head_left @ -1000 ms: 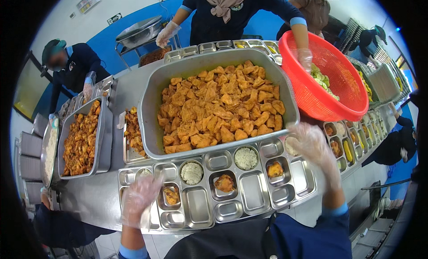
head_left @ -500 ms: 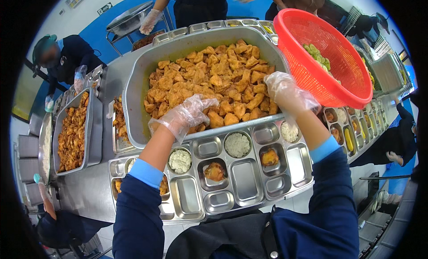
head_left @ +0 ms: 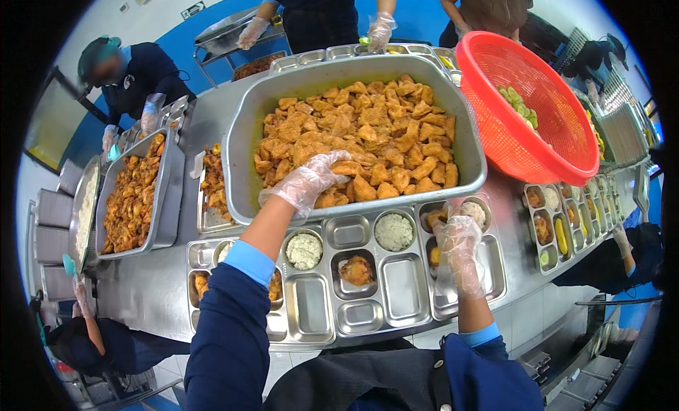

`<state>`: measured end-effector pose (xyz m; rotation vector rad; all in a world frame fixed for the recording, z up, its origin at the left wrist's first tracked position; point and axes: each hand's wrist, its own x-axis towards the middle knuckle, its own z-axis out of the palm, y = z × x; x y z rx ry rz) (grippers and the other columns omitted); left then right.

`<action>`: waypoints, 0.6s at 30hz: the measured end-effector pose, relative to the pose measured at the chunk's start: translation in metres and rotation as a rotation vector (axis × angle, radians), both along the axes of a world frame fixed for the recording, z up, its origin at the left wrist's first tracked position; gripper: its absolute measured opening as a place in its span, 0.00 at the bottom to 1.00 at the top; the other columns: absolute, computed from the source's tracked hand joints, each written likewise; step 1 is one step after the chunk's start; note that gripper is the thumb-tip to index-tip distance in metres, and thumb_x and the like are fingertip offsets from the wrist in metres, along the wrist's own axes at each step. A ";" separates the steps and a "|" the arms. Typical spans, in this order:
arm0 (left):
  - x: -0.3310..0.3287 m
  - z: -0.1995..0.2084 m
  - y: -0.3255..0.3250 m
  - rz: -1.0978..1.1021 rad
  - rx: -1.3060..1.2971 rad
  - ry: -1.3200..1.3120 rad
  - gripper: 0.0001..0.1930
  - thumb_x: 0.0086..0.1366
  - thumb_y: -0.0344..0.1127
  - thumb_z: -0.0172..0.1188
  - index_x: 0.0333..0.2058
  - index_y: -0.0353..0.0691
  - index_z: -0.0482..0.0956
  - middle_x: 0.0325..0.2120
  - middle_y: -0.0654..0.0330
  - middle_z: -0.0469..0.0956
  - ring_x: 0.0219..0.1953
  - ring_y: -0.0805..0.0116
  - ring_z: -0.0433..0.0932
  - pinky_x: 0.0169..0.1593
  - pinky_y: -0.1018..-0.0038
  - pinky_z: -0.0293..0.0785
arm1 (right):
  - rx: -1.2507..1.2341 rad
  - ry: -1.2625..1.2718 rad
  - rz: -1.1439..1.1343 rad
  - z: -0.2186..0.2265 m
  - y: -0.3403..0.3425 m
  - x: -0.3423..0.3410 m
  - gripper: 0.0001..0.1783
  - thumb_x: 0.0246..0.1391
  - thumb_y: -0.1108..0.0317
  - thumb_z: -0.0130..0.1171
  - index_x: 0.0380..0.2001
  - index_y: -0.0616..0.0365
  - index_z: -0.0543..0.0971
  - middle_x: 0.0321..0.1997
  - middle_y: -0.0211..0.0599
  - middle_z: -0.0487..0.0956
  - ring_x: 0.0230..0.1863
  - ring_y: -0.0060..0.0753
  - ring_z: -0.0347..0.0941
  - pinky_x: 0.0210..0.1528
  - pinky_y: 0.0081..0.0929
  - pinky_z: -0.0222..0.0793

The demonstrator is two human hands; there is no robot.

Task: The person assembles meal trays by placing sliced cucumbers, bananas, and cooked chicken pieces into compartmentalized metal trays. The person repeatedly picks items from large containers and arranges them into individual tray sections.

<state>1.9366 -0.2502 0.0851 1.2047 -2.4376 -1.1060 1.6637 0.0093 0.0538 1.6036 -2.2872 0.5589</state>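
A large grey tub (head_left: 236, 188) holds a heap of golden-brown fried tofu (head_left: 375, 128). Inside its near edge, my gloved left hand (head_left: 308, 184) has its fingers closed round a tofu piece at the front of the heap. My right hand (head_left: 460, 248), also in a clear plastic glove, is lowered over the right-hand metal compartment tray (head_left: 447, 308), fingers stretched toward its far left compartment. A brown piece (head_left: 436, 217) lies there by the fingertips; the hand partly covers the tray's fried piece and rice (head_left: 472, 213). Beside it, another tray (head_left: 403, 287) carries rice and a fried piece (head_left: 356, 271).
A red perforated basket (head_left: 495, 128) with green slices leans beside the tub's right end. On the left stands a grey bin (head_left: 166, 199) of browned fried pieces. Filled trays (head_left: 548, 227) line the right side of the table. Co-workers stand around it, one gloved hand (head_left: 382, 30) over the far trays.
My right hand has left the tub's right side and come down over the near right tray, where a brown piece now shows. My left hand stays at the tofu. The view has shifted slightly.
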 end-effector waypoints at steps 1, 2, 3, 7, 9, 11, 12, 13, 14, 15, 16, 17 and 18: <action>0.001 0.004 0.000 0.025 0.032 0.043 0.32 0.62 0.35 0.73 0.64 0.47 0.73 0.61 0.56 0.76 0.57 0.62 0.78 0.57 0.66 0.78 | 0.032 0.126 -0.013 0.009 -0.003 0.005 0.26 0.49 0.61 0.70 0.48 0.67 0.79 0.31 0.48 0.84 0.32 0.53 0.82 0.38 0.44 0.79; 0.003 0.009 0.000 0.051 0.069 0.085 0.31 0.63 0.36 0.73 0.64 0.47 0.73 0.60 0.56 0.76 0.55 0.64 0.79 0.55 0.66 0.79 | -0.072 0.165 0.071 0.022 -0.005 0.014 0.25 0.51 0.63 0.70 0.51 0.64 0.80 0.35 0.46 0.85 0.38 0.51 0.84 0.42 0.43 0.80; 0.007 0.015 0.001 0.105 0.125 0.105 0.31 0.63 0.36 0.73 0.64 0.47 0.73 0.59 0.57 0.77 0.53 0.66 0.80 0.52 0.67 0.81 | -0.124 0.059 0.228 0.041 -0.006 0.025 0.24 0.52 0.65 0.69 0.52 0.63 0.80 0.39 0.49 0.85 0.38 0.52 0.83 0.43 0.43 0.79; 0.029 0.060 0.009 0.067 0.209 0.468 0.27 0.66 0.32 0.69 0.63 0.46 0.74 0.55 0.61 0.78 0.46 0.71 0.81 0.47 0.70 0.82 | -0.351 -0.102 0.679 0.117 -0.038 0.079 0.24 0.55 0.72 0.68 0.56 0.60 0.79 0.50 0.51 0.84 0.37 0.48 0.83 0.44 0.36 0.79; 0.040 0.084 0.024 -0.048 0.154 0.476 0.27 0.65 0.29 0.69 0.62 0.46 0.75 0.55 0.63 0.78 0.49 0.72 0.79 0.48 0.71 0.81 | -0.381 -0.253 0.625 0.139 -0.067 0.108 0.21 0.56 0.70 0.67 0.54 0.61 0.80 0.46 0.47 0.85 0.34 0.41 0.82 0.42 0.33 0.79; 0.048 0.098 0.047 -0.186 0.000 0.542 0.28 0.61 0.24 0.70 0.61 0.45 0.77 0.57 0.65 0.78 0.55 0.74 0.76 0.51 0.73 0.81 | -0.297 -0.474 0.720 0.152 -0.092 0.132 0.22 0.53 0.69 0.69 0.52 0.60 0.81 0.43 0.46 0.86 0.34 0.34 0.81 0.42 0.30 0.78; 0.051 0.098 0.063 -0.124 0.078 0.598 0.28 0.59 0.25 0.71 0.59 0.43 0.78 0.54 0.61 0.80 0.56 0.70 0.77 0.56 0.71 0.77 | -0.155 -0.595 0.715 0.155 -0.093 0.140 0.23 0.53 0.69 0.70 0.53 0.60 0.81 0.43 0.45 0.86 0.34 0.32 0.81 0.42 0.30 0.78; 0.060 0.100 0.080 -0.084 0.086 0.657 0.28 0.58 0.25 0.72 0.59 0.41 0.78 0.54 0.58 0.81 0.57 0.69 0.77 0.59 0.70 0.75 | -0.061 -0.701 0.770 0.156 -0.096 0.149 0.24 0.52 0.68 0.70 0.53 0.60 0.81 0.43 0.45 0.85 0.35 0.31 0.81 0.42 0.29 0.77; 0.069 0.096 0.096 -0.051 0.089 0.721 0.28 0.57 0.26 0.72 0.58 0.40 0.79 0.54 0.56 0.82 0.59 0.68 0.77 0.62 0.69 0.73 | -0.035 -0.828 0.797 0.152 -0.089 0.157 0.24 0.50 0.69 0.71 0.52 0.59 0.81 0.42 0.43 0.84 0.37 0.24 0.80 0.43 0.27 0.77; 0.076 0.091 0.108 0.022 0.219 0.694 0.29 0.57 0.25 0.72 0.59 0.39 0.77 0.55 0.58 0.81 0.59 0.68 0.77 0.63 0.69 0.73 | -0.210 -0.629 0.884 0.146 -0.086 0.168 0.23 0.52 0.70 0.70 0.52 0.60 0.81 0.41 0.39 0.84 0.37 0.22 0.79 0.42 0.26 0.76; 0.084 0.083 0.122 0.051 0.180 0.748 0.32 0.59 0.25 0.72 0.62 0.42 0.74 0.57 0.60 0.78 0.57 0.69 0.77 0.58 0.70 0.78 | -0.145 -0.768 0.828 0.137 -0.076 0.175 0.20 0.53 0.70 0.69 0.50 0.61 0.81 0.39 0.39 0.84 0.37 0.20 0.79 0.42 0.23 0.76; 0.090 0.074 0.134 0.116 0.199 0.746 0.35 0.60 0.24 0.72 0.65 0.45 0.71 0.59 0.62 0.76 0.56 0.70 0.77 0.52 0.71 0.82 | -0.117 -0.863 0.769 0.126 -0.066 0.181 0.18 0.54 0.71 0.68 0.49 0.62 0.82 0.37 0.39 0.83 0.37 0.18 0.79 0.43 0.21 0.75; 0.101 0.064 0.148 0.219 0.352 0.772 0.35 0.61 0.25 0.71 0.66 0.46 0.70 0.56 0.61 0.76 0.55 0.69 0.78 0.51 0.71 0.83 | -0.080 -1.147 0.714 0.112 -0.055 0.188 0.18 0.55 0.69 0.68 0.49 0.63 0.81 0.36 0.39 0.83 0.36 0.18 0.79 0.42 0.21 0.75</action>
